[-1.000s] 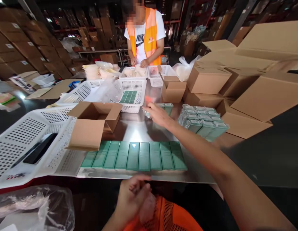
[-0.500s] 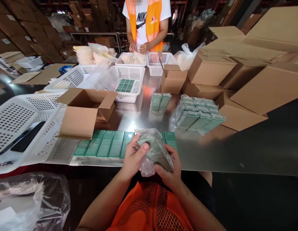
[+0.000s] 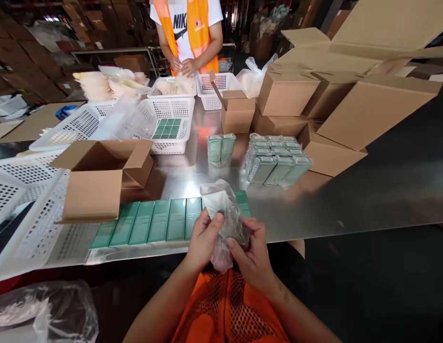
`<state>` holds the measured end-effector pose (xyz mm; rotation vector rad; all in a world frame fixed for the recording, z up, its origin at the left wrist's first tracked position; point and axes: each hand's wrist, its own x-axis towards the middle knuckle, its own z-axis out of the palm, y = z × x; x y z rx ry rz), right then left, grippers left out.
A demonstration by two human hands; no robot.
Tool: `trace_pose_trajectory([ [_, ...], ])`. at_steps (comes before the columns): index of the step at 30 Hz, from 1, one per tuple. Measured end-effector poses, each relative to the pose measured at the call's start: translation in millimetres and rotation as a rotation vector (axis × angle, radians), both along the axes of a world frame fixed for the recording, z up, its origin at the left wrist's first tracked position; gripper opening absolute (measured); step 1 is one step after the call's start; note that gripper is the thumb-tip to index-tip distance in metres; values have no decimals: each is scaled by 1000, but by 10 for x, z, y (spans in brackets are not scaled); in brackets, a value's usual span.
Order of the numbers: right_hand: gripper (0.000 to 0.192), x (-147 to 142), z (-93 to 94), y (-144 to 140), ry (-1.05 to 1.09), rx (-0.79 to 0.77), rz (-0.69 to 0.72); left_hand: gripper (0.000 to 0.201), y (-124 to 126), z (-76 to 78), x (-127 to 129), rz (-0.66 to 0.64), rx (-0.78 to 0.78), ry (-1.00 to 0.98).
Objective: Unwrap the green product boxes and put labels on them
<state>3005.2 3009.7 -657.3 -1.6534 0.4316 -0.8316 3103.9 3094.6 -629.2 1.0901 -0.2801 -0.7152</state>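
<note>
The left hand [image 3: 204,237] and right hand [image 3: 253,253] were curled partly closed around a wrapped pack [image 3: 218,199], holding it up near the close edge of the surface [image 3: 285,214], where it hid part of a row of green boxes [image 3: 159,221]. Its film [image 3: 221,257] looked loose, so the pack could have slipped through a slack grip and knocked the row askew.

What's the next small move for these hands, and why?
Probably tuck the plastic tail up against the wrapped packet with the right hand while the left hand steadies it: both hands grip the packet, and the crumpled tail sticks out below.
</note>
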Motion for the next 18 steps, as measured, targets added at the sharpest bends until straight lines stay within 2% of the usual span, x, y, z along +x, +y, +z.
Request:
trace_pose_trajectory([
  [2, 40, -48, 23, 19, 8, 217, 35, 54, -22, -20, -43, -138, 14, 74],
  [4, 46, -106, 52, -16, 5, 363, 82, 54, -27, -53, -83, -233, 28, 76],
  [7, 60, -209, 106, -170, 40, 351, 251, 47, -17, -75, -71, -227, 94, -94],
  [9, 64, -276, 155, -307, 53, 278, 284, 43, -15, -61, -32, -258, 177, -239],
  [12, 58, -356, 258, -520, 65, 222, 137, 39, -24, -41, -40, -402, 311, -377],
  [14, 48, -386, 330, -683, 59, 296, 42, 35, -15, -60, -123, -478, 366, -418],
  [16, 46, -380, 370, -894, -23, 390, -118, 24, 20, -105, -245, -546, 344, -461],
  [18, 52, -318, 341, -1146, -102, 388, -315, 20, 71, -152, -363, -604, 292, -540],
])
